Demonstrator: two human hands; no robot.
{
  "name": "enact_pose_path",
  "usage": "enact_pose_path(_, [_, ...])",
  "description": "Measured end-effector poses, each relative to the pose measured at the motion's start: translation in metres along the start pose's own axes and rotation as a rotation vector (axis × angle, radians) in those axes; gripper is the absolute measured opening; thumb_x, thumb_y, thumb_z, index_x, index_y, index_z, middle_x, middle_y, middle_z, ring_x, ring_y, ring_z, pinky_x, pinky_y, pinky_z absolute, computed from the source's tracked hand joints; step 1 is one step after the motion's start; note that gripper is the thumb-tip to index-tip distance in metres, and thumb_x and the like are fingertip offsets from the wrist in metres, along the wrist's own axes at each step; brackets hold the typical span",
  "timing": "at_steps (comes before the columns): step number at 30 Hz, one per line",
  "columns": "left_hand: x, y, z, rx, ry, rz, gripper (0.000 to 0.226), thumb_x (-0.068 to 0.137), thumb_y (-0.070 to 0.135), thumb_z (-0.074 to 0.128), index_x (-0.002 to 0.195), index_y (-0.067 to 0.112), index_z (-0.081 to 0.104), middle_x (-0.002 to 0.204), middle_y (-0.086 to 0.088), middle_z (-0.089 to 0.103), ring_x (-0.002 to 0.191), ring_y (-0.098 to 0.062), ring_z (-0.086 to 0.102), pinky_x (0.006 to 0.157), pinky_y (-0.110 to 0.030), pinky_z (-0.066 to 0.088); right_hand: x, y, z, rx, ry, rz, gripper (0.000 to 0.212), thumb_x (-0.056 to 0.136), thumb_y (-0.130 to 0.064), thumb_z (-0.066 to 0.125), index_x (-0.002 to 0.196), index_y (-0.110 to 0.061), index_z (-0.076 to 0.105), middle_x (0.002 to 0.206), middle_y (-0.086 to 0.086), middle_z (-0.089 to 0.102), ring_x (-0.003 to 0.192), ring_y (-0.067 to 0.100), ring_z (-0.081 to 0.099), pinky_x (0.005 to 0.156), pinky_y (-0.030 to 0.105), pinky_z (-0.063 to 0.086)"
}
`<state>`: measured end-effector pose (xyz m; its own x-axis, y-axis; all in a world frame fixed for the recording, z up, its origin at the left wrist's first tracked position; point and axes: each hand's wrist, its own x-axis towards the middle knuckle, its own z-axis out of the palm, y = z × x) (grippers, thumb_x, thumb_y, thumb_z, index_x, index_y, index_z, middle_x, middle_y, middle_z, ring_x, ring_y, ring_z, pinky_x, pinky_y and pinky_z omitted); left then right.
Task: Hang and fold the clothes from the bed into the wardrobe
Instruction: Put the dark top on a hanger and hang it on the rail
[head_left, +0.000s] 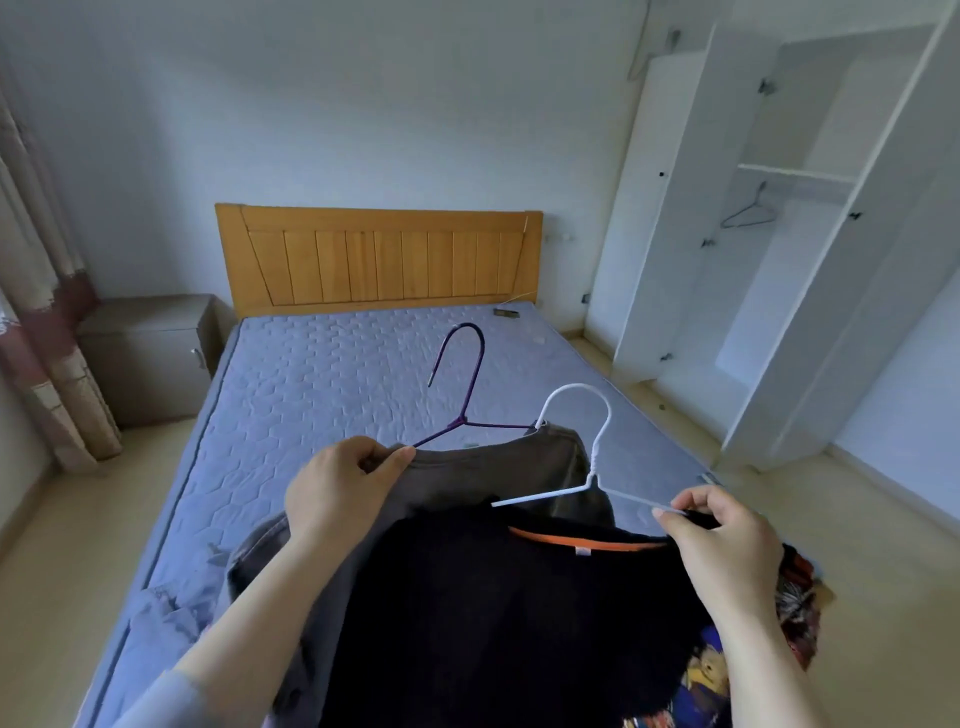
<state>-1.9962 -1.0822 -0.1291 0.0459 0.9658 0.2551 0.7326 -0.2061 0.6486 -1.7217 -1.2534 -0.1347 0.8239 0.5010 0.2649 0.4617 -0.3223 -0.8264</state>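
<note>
My left hand (337, 488) pinches the shoulder of a dark grey shirt (488, 473) that hangs on a purple hanger (465, 384). My right hand (727, 540) grips the right arm of a white hanger (592, 441) and the shoulder of a black shirt with an orange collar band (498, 623). The black shirt lies in front of the grey one, both held above the foot of the bed (322, 395). A patterned garment (800, 597) shows under my right wrist. The white wardrobe (789, 249) stands open at the right.
One empty wire hanger (748, 210) hangs on the wardrobe rail below a shelf. A wooden headboard (379, 254) backs the bed, with a grey bedside cabinet (145, 353) and a curtain (41, 291) at the left. A small dark object (506, 313) lies near the headboard.
</note>
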Motion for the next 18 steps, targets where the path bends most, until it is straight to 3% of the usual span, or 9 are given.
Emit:
enact_pose_path(6, [-0.044,0.045,0.035,-0.037,-0.050,-0.001,0.040,0.084,0.062,0.057,0.067,0.027,0.063,0.065,0.009,0.063,0.067,-0.014,0.059,0.056,-0.028,0.038,0.001,0.041,-0.076,-0.021,0.094,0.048,0.022,0.074,-0.019,0.079,0.063,-0.024,0.061,0.060,-0.008,0.064,0.060,0.005,0.055,0.061,0.032,0.043])
enact_pose_path(13, [-0.113,0.114,0.079,-0.076,-0.098,0.018,0.042,0.085,0.063,0.054,0.071,0.025,0.064,0.069,0.008,0.065,0.072,-0.019,0.061,0.056,-0.028,0.036,-0.006,0.095,-0.173,-0.097,0.191,0.117,0.020,0.074,-0.023,0.078,0.064,-0.026,0.061,0.067,-0.013,0.065,0.072,0.018,0.060,0.077,0.038,0.048])
enact_pose_path(18, [-0.156,0.151,0.113,-0.128,-0.166,0.015,0.041,0.089,0.057,0.053,0.073,0.021,0.063,0.070,0.002,0.064,0.078,-0.027,0.061,0.067,-0.032,0.044,-0.018,0.137,-0.239,-0.175,0.288,0.190,0.019,0.075,-0.023,0.077,0.066,-0.025,0.060,0.070,-0.013,0.064,0.074,0.024,0.059,0.083,0.044,0.047])
